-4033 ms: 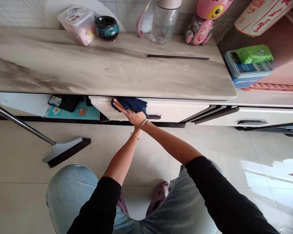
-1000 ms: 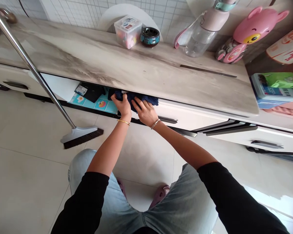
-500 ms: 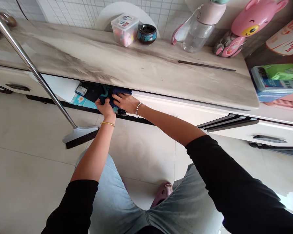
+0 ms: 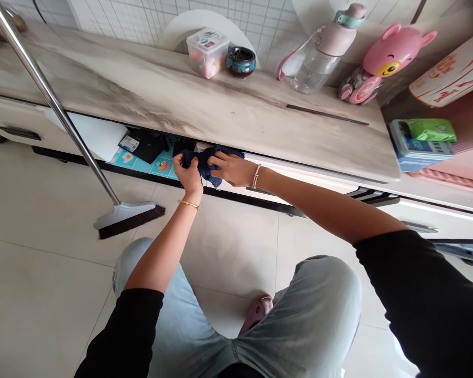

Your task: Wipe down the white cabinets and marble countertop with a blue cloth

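A dark blue cloth is bunched between my two hands, in front of an open compartment under the counter. My left hand is closed on its left end, thumb on top. Fingers curled, my right hand grips its right part. Left of the cloth, a black box with a white label lies in the compartment. Beneath it a light blue patterned liner shows. Dark items behind the cloth are too shaded to name.
A broom leans at the left, its pole crossing the counter. On the counter stand a clear box, a small dark pot, a water bottle and a pink bear container. Colourful packs sit at the right.
Both hands have moved right with the cloth and drawn it out toward the compartment's front edge. More of the patterned liner and the cloth shows now.
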Available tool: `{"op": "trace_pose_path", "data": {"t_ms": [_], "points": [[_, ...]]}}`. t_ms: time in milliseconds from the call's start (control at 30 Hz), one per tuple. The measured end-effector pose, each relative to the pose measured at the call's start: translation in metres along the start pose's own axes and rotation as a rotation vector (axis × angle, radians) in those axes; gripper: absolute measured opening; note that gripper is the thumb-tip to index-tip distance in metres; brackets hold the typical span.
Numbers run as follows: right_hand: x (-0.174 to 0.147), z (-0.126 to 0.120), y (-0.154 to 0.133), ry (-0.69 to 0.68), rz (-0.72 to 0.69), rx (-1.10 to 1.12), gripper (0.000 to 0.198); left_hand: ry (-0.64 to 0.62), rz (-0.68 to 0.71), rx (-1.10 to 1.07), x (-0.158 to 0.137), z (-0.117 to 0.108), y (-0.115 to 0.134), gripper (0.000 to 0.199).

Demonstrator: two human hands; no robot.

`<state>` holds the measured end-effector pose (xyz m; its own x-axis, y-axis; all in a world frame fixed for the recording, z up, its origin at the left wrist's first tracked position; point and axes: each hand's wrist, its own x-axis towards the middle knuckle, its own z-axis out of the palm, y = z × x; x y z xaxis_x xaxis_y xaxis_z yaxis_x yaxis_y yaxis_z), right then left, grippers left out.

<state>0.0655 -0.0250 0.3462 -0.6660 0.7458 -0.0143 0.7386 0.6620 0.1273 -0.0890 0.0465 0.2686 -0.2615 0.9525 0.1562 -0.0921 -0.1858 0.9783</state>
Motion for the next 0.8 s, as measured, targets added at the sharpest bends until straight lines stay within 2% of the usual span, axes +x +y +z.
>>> {"op": "trace_pose_path", "data": {"t_ms": [133, 267, 367, 467, 600, 700, 800], "points": [[0.025, 0.000, 0.006, 0.062, -0.078, 0.021, 0.035, 0.055, 0.004, -0.004, 0.019, -0.012, 0.006, 0.029], [0.054, -0.004, 0.008, 0.048, -0.101, 0.028, 0.033, 0.100, 0.013, -0.002, 0.032, -0.023, 0.006, 0.029], [0.075, -0.005, 0.003, 0.043, -0.070, 0.018, 0.034, 0.139, 0.012, 0.008, 0.038, -0.032, 0.005, 0.028], [0.081, 0.004, -0.006, 0.061, 0.032, -0.014, 0.045, 0.171, -0.009, 0.009, 0.042, -0.040, 0.008, 0.024], [0.050, 0.026, -0.015, 0.113, 0.242, -0.058, 0.072, 0.139, 0.032, 0.037, 0.041, -0.038, 0.015, 0.019], [0.004, 0.039, -0.015, 0.127, 0.371, -0.094, 0.084, 0.087, 0.116, 0.068, 0.030, -0.022, 0.021, 0.016], [-0.049, 0.047, -0.012, 0.113, 0.439, -0.122, 0.086, 0.028, 0.263, 0.156, 0.012, 0.000, 0.028, 0.019]]}}
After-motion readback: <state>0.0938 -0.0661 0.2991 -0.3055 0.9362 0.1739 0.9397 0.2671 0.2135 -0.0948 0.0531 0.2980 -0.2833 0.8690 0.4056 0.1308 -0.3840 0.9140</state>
